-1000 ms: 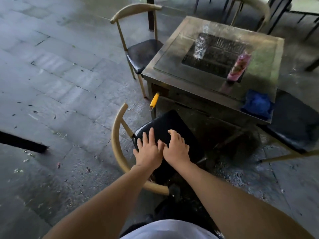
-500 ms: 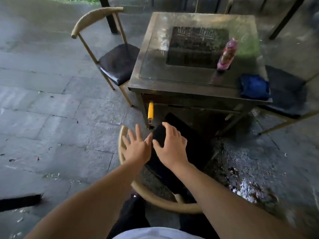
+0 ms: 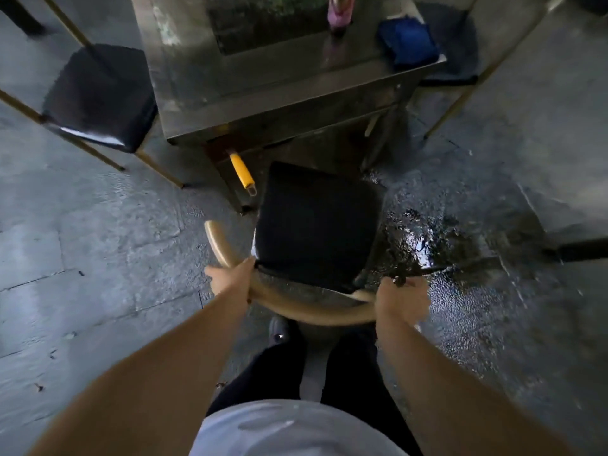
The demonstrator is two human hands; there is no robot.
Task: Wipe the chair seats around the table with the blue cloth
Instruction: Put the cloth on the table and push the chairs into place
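Hands on curved wooden backrest [image 3: 316, 315] of nearest chair: left hand [image 3: 230, 280] gripped its left side, right hand [image 3: 399, 299] clamped its right end. Black seat [image 3: 317, 225] bare, facing tabletop [image 3: 184, 77]. Blue cloth [image 3: 408, 41] lay bunched at tabletop's right corner, untouched.

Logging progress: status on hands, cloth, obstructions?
Left hand and right hand grip near chair's backrest. Blue cloth untouched on table. Seat unobstructed.
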